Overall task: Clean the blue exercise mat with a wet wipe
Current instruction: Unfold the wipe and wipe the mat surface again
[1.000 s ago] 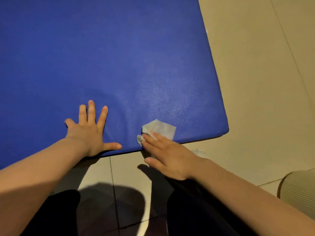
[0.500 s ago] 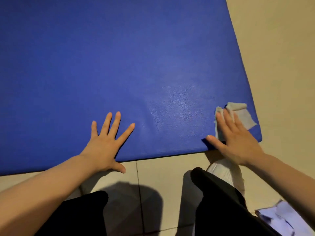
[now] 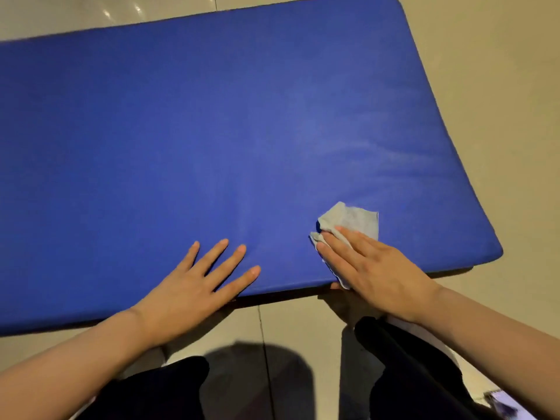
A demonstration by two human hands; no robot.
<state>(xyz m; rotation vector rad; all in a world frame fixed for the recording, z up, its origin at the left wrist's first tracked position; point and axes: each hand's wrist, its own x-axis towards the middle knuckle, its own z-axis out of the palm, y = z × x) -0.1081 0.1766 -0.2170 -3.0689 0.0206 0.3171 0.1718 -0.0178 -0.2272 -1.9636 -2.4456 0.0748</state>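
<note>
Two bare hands lie on the near edge of the blue exercise mat [image 3: 227, 131], which is spread flat on a beige tiled floor [image 3: 500, 86] and fills most of the view. On the left, the left hand [image 3: 194, 286] rests palm down with its fingers straight and fanned wide, holding nothing, its heel at the mat's near border. Further right, the right hand [image 3: 372, 268] presses flat on a crumpled wet wipe [image 3: 348, 219], fingers straight and close together; the wipe sticks out past the fingertips and lies on the mat near its near right corner. Below the hands, black trouser legs [image 3: 409, 374] show over the floor.
</note>
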